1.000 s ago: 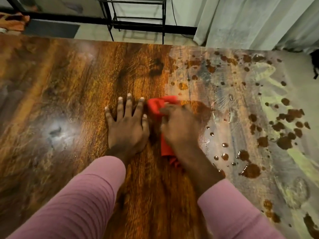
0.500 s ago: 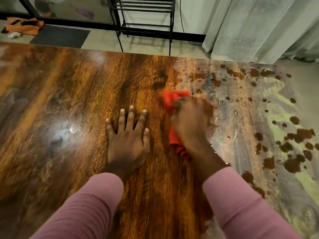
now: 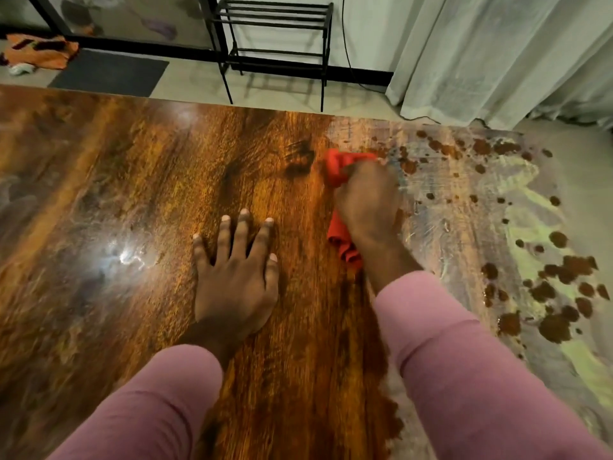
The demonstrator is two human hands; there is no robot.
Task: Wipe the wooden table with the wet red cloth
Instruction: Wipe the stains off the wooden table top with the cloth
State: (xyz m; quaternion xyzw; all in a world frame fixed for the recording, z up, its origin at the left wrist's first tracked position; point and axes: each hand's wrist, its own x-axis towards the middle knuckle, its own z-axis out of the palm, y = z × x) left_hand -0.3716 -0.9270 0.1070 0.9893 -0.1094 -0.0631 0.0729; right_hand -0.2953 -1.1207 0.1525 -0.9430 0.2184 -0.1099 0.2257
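- The cloth (image 3: 338, 167) is held under the right hand (image 3: 368, 200) and pressed onto the table (image 3: 132, 194); the grip is closed, the fingers bent down over the cloth's far end, though the lie of each finger is hidden by blur
- One red end of the cloth is seen beyond the knuckles and one bunched end just left of the wrist; its middle is covered by the hand
- The cloth is placed right of the table's middle, near the far edge, where the dark glossy wood meets a pale smeared area
- The left hand (image 3: 235, 280) is laid flat on the table, palm down, its grip fully open: four fingers and the thumb are spread and nothing is held; it is kept apart from the cloth, to its left and nearer the person
- Two pink sleeves (image 3: 464, 360) are seen, one on each arm
- Dark blotches (image 3: 557, 327), too many to be counted, are scattered over the pale right part of the table
- On the floor beyond the table, one black rack (image 3: 275, 31), one dark mat (image 3: 109, 73) and one orange heap (image 3: 39, 49) are seen; a pale curtain (image 3: 481, 54) is hung at the right
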